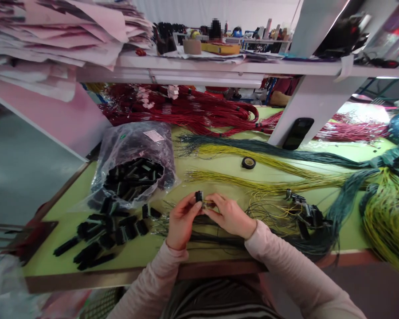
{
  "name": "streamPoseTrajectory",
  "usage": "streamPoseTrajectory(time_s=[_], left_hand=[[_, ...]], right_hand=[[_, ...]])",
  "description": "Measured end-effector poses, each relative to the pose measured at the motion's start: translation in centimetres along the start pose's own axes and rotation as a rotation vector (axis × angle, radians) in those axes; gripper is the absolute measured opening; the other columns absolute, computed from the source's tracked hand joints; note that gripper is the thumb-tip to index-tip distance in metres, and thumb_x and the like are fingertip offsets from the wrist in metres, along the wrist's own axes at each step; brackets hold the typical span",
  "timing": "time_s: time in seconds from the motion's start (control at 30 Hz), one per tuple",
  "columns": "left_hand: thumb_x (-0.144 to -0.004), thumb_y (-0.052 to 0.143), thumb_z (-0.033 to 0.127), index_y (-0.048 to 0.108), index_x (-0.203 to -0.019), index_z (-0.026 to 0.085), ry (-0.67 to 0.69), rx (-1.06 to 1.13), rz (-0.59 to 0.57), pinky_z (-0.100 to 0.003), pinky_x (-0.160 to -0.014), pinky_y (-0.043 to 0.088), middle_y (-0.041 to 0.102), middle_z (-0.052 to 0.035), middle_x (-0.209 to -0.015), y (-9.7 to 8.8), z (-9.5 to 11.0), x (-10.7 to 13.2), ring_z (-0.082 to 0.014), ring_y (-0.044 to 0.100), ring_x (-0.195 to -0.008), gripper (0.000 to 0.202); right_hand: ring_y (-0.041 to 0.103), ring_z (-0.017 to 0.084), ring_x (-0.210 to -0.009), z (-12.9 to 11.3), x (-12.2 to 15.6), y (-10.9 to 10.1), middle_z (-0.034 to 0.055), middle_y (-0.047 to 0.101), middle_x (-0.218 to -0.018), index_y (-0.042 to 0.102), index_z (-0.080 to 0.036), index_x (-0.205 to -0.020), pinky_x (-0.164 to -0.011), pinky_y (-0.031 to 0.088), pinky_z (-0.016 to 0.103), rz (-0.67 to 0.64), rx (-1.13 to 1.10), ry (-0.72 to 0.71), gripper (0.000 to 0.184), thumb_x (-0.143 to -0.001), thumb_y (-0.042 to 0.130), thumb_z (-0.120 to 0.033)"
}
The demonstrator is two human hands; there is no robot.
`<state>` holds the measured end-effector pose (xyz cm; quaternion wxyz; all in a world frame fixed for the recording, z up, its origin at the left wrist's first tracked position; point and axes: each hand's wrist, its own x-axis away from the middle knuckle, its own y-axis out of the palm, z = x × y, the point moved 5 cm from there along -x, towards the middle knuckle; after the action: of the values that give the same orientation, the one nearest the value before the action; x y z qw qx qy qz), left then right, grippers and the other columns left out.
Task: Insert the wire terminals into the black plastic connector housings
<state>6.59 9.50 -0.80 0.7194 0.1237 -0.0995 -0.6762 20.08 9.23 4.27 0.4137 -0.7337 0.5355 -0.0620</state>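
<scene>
As I watch from afar, my left hand (182,222) and right hand (231,215) hold a black plastic connector (198,196) at the thin wires' end, fingers clamped on it. Much remains: loose black connectors (99,231) at nine o'clock, a well-filled polythene bag (133,170) at eleven, and long wire bundles (279,175) at two, across the desk (49,261).

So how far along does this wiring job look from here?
Done: the black connectors at the right seem to have wires attached, though the detail is small. In hand: the left hand pinches a black connector, and the right hand holds thin wires at it. Left: loose black connectors, a plastic bag of connectors and yellow wire bundles lie unattached.
</scene>
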Motion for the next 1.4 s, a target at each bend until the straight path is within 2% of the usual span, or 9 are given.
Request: streamPoseTrajectory(time_s=[0.17, 0.3, 0.53, 0.67, 0.77, 0.9, 1.0, 1.17, 1.4], left_hand=[[-0.077, 0.06, 0.035, 0.065, -0.106, 0.018, 0.121, -0.51, 0.096, -0.037, -0.081, 0.051, 0.071, -0.0068, -0.09, -5.6, 3.8, -1.2, -0.0213, 0.065, -0.083, 0.034], [-0.076, 0.056, 0.036, 0.069, -0.095, 0.019, 0.32, -1.105, -0.151, -0.042, -0.09, 0.044, 0.069, -0.0094, -0.102, -10.9, 5.7, -2.3, -0.0271, 0.06, -0.097, 0.028], [-0.082, 0.043, 0.034, 0.068, -0.098, 0.018, 0.425, -1.42, -0.376, -0.046, -0.094, 0.039, 0.065, -0.014, -0.108, -14.0, 4.5, -2.3, -0.0286, 0.056, -0.102, 0.034], [-0.081, 0.045, 0.033, 0.067, -0.096, 0.017, 0.407, -1.449, -0.371, -0.046, -0.092, 0.04, 0.066, -0.0137, -0.101, -14.0, 4.4, -2.4, -0.0287, 0.057, -0.098, 0.031], [-0.079, 0.051, 0.036, 0.067, -0.092, 0.016, 0.402, -1.382, -0.247, -0.046, -0.09, 0.041, 0.067, -0.0145, -0.095, -14.3, 5.0, -2.3, -0.0307, 0.058, -0.095, 0.028], [-0.073, 0.062, 0.039, 0.066, -0.097, 0.02, 0.36, -1.123, 0.031, -0.039, -0.091, 0.041, 0.068, -0.0108, -0.099, -14.9, 6.6, -1.0, -0.0285, 0.06, -0.095, 0.031], [-0.068, 0.069, 0.038, 0.065, -0.104, 0.02, 0.199, -0.805, 0.234, -0.037, -0.088, 0.045, 0.068, -0.0081, -0.097, -15.3, 7.0, 0.2, -0.0254, 0.062, -0.092, 0.04], [-0.064, 0.074, 0.03, 0.067, -0.091, 0.02, -0.014, -0.003, 0.226, -0.03, -0.073, 0.053, 0.072, -0.0043, -0.085, -13.9, 5.8, 1.2, -0.0182, 0.066, -0.077, 0.03], [-0.061, 0.077, 0.021, 0.068, -0.084, 0.014, -0.221, 0.262, 0.183, -0.018, -0.057, 0.054, 0.073, -0.0076, -0.081, -11.5, 4.9, 2.6, -0.0133, 0.066, -0.066, 0.025]], right_hand=[[0.063, 0.015, -0.076, 3.1, 3.9, -6.0, 0.0058, 0.066, -0.088, 0.059, -0.019, -0.095, -0.07, 0.049, 0.027, 0.333, 0.023, 0.21, 0.016, -0.085, 0.049, -0.026], [0.064, 0.018, -0.068, 8.3, 13.2, -14.0, 0.0061, 0.067, -0.081, 0.056, -0.017, -0.105, -0.064, 0.049, 0.029, 0.815, 0.194, 0.593, 0.04, -0.075, 0.059, -0.044], [0.058, 0.024, -0.054, 10.0, 21.1, -18.2, 0.009, 0.066, -0.065, 0.064, -0.017, -0.08, -0.046, 0.037, 0.031, 0.582, 0.713, 0.996, 0.039, -0.075, 0.049, -0.053], [0.061, 0.02, -0.071, 3.1, 13.3, -12.4, 0.0093, 0.067, -0.08, 0.063, -0.018, -0.085, -0.062, 0.046, 0.03, 0.549, 0.674, 0.393, 0.029, -0.087, 0.042, -0.037], [0.06, 0.015, -0.076, -1.1, 7.0, -2.5, 0.0059, 0.065, -0.077, 0.063, -0.019, -0.084, -0.072, 0.048, 0.025, 0.018, 0.446, -0.068, 0.027, -0.092, 0.038, -0.021], [0.058, 0.02, -0.079, -2.3, 3.5, 6.1, 0.0085, 0.063, -0.082, 0.063, -0.015, -0.079, -0.069, 0.048, 0.029, -0.328, 0.525, -0.089, 0.013, -0.086, 0.053, -0.02], [0.057, 0.02, -0.077, -2.2, 3.0, 7.5, 0.0099, 0.062, -0.081, 0.061, -0.013, -0.078, -0.065, 0.046, 0.03, -0.396, 0.588, -0.1, 0.012, -0.084, 0.052, -0.014], [0.058, 0.015, -0.073, -2.4, 3.1, 5.5, 0.0063, 0.062, -0.08, 0.06, -0.015, -0.079, -0.066, 0.044, 0.025, -0.276, 0.445, -0.067, 0.017, -0.088, 0.046, -0.017], [0.059, 0.019, -0.074, -2.5, 2.2, 7.8, 0.0102, 0.064, -0.08, 0.06, -0.013, -0.079, -0.061, 0.046, 0.028, -0.347, 0.512, -0.023, 0.01, -0.082, 0.051, -0.015]])
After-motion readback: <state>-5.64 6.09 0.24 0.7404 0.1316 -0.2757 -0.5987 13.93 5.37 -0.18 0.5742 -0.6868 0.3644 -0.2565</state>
